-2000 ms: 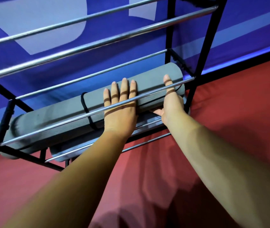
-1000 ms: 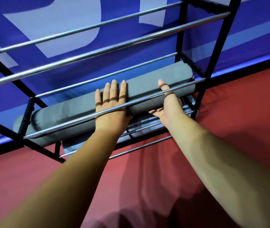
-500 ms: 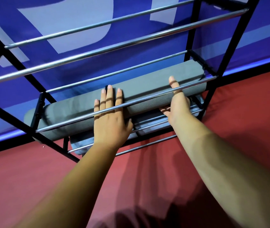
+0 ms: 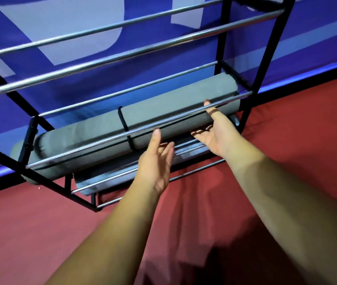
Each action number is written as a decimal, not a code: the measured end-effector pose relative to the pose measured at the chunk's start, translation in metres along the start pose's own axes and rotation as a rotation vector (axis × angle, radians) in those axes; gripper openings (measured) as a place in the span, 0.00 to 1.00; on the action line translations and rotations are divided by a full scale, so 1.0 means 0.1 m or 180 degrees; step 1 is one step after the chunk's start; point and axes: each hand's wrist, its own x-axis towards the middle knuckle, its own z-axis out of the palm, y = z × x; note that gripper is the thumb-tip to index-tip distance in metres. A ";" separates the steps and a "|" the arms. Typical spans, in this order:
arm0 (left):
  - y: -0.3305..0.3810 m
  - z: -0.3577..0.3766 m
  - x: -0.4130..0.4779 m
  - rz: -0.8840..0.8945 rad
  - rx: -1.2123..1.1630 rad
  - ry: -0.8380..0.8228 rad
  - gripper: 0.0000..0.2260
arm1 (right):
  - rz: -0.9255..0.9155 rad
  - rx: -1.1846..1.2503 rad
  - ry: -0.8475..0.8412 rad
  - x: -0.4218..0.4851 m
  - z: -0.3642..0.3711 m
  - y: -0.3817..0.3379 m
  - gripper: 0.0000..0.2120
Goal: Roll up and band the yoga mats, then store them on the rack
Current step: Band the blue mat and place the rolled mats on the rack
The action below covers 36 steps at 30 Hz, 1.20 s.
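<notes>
One head view, wide-angle. Looks forward and down at the rack [image 4: 163, 45] from in front and above it, near. Frame is rolled, so rack rails run diagonally. Floor [image 4: 286, 140] below the rack, wall [image 4: 184, 68] behind it.

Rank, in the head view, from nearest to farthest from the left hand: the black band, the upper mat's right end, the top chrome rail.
1. Black band, just up-left of the left hand.
2. Upper mat's right end, up to the right.
3. Top chrome rail, high above.
</notes>
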 end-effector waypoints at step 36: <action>0.03 0.38 0.36 -0.0133 -0.0554 0.0033 0.21 | -0.1203 -0.3954 0.1793 -0.03 -0.67 -0.10 0.21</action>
